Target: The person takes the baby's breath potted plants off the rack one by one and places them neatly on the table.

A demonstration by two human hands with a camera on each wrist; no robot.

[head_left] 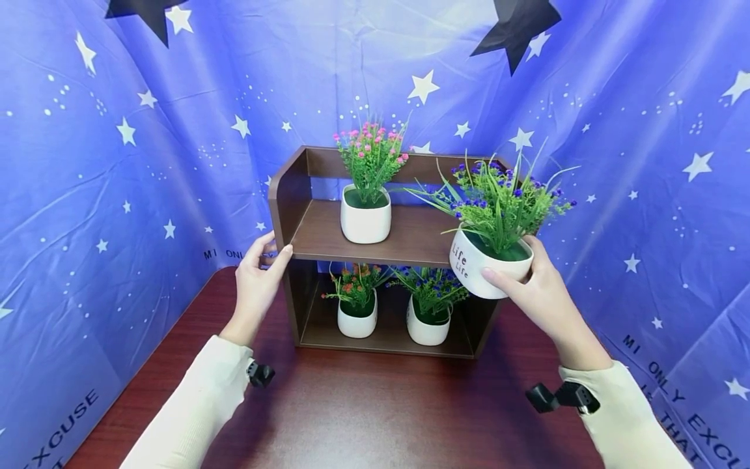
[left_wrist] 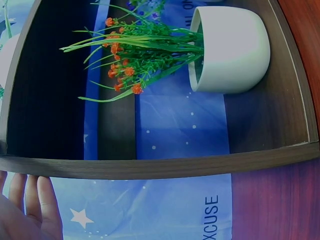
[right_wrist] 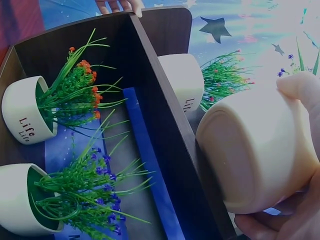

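Observation:
My right hand grips a white pot of purple-flowered artificial plant, tilted, at the right front of the upper shelf. The right wrist view shows the underside of this pot, with thumb and fingers round its sides. My left hand touches the left side panel of the brown two-tier shelf, its thumb at the front edge of the upper board. A pink-flowered pot stands upright on the upper board. Below stand an orange-flowered pot and a second purple-flowered pot.
The shelf stands on a dark red wooden table. A blue curtain with white stars hangs behind and on both sides. Two black stars show at the top.

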